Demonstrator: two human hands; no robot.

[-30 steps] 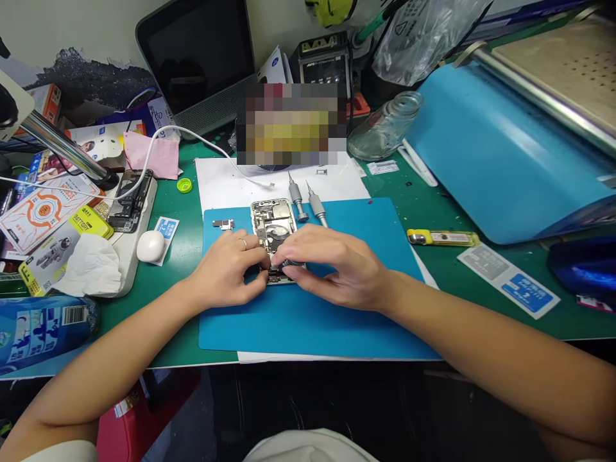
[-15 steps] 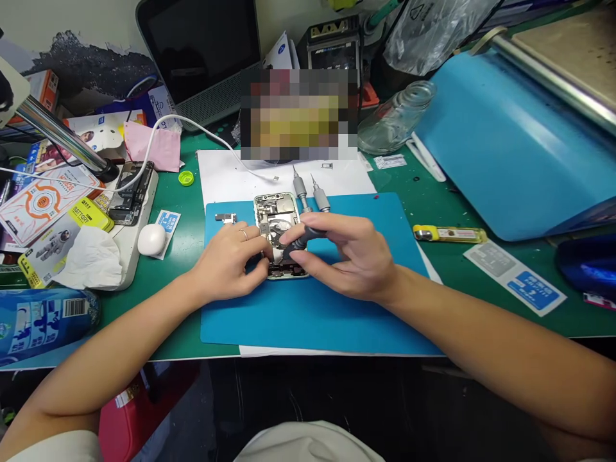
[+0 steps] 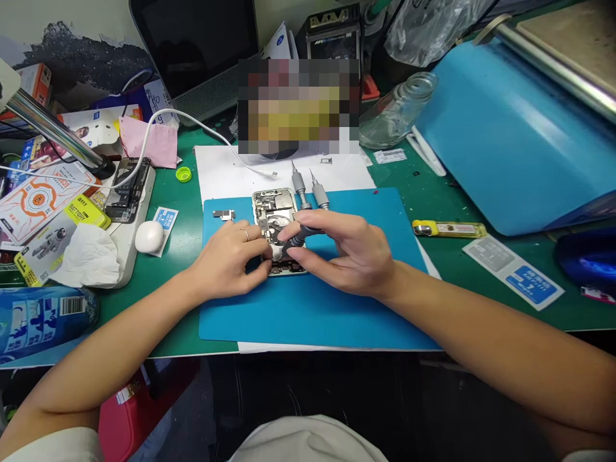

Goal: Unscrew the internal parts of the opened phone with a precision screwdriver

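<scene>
An opened smartphone (image 3: 276,204) with its inner parts bare lies on the blue mat (image 3: 308,314). Along its left edge rests my left hand (image 3: 235,256), fingers curled and closed against the phone's lower side; their tips are partly hidden. Over the phone's lower half, my right hand (image 3: 351,253) pinches a dark-handled screwdriver (image 3: 299,239) between thumb and fingers; its tip cannot be made out. Just beyond the phone lie two grey screwdrivers (image 3: 298,183), pointing away from me. A small metal phone part (image 3: 224,214) sits on the mat above my left hand.
White paper (image 3: 221,173) lies partly under the mat, with a white cable (image 3: 192,118) reaching onto it. Rightward are a yellow cutter knife (image 3: 450,229), a sticker sheet (image 3: 513,273) and a tilted glass jar (image 3: 399,112). Leftward are a white earbud case (image 3: 149,237) and several boxes.
The whole view has shifted slightly upward. Both hands keep nearly the same place on the phone, and the screwdriver has tilted only a little, if at all.
</scene>
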